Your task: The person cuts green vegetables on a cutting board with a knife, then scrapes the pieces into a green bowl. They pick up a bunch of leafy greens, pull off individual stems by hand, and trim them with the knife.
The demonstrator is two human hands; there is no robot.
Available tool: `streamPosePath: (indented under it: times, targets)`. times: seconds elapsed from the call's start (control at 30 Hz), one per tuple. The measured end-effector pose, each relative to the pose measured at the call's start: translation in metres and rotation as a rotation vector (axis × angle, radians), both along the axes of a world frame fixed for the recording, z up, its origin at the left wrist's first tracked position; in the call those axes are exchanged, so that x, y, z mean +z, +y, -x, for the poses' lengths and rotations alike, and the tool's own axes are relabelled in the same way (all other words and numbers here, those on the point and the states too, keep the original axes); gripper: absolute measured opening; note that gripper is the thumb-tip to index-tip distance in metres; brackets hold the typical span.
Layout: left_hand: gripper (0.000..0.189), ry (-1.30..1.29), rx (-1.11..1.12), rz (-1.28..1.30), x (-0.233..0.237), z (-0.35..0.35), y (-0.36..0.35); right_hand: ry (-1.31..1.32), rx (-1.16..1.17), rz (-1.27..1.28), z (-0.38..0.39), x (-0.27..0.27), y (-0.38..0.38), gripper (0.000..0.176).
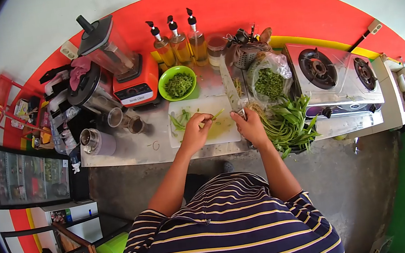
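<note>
My left hand (196, 133) is over the white cutting board (179, 140), with thumb and fingers pinching a thin green vegetable stem (218, 114). Closed around a handle, my right hand (251, 127) holds a large knife (230, 87) at the board's right edge, blade pointing away from me. Some cut green leaves (180, 121) lie on the board's left side. Just right of the knife hand is a heap of leafy greens (289, 122) with long stems. Behind the board, a green bowl (162, 91) holds chopped greens.
A clear plastic bag (286, 76) of chopped greens stands near the gas stove (340, 91) at right. Three pump bottles (180, 49) line the back wall. A red blender (136, 86) and a metal flask (97, 142) stand to the left on the metal table (165, 153).
</note>
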State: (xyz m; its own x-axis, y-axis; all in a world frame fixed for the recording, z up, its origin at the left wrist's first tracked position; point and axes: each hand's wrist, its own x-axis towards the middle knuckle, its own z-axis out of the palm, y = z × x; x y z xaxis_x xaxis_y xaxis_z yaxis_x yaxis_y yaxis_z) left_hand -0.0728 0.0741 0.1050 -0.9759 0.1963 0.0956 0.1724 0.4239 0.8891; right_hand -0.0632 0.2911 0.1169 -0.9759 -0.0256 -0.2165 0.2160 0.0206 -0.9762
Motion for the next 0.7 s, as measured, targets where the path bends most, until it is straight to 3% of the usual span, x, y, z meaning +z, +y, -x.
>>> streamPosePath:
  times: [0.27,0.33,0.37,0.47,0.53,0.57,0.63,0.7]
  targets:
    - [0.014,0.249,0.035,0.204,0.031,-0.023,-0.003,0.080,0.096,0.148,0.009,0.018,-0.040,0.016]
    - [0.013,0.344,0.304,0.167,0.041,-0.029,0.003,0.133,-0.002,0.282,0.004,0.023,-0.048,0.012]
    - [0.013,0.348,0.310,0.167,0.039,-0.031,0.002,0.136,0.004,0.282,0.002,0.025,-0.050,0.012]
    - [0.017,0.183,0.479,0.087,0.028,-0.030,-0.002,0.186,-0.073,0.325,-0.006,0.030,-0.058,0.011]
    - [0.024,-0.295,0.294,-0.290,0.030,-0.027,-0.002,0.247,-0.100,0.305,-0.009,0.034,-0.062,0.007]
    - [0.024,-0.292,0.296,-0.295,0.031,-0.027,0.000,0.251,-0.096,0.302,-0.011,0.030,-0.061,0.007]
    - [0.024,-0.341,0.193,-0.554,0.048,-0.029,0.007,0.267,-0.014,0.171,-0.015,0.025,-0.059,0.008]
    - [0.022,-0.348,0.189,-0.583,0.046,-0.025,0.006,0.298,0.007,0.088,-0.018,0.026,-0.057,0.009]
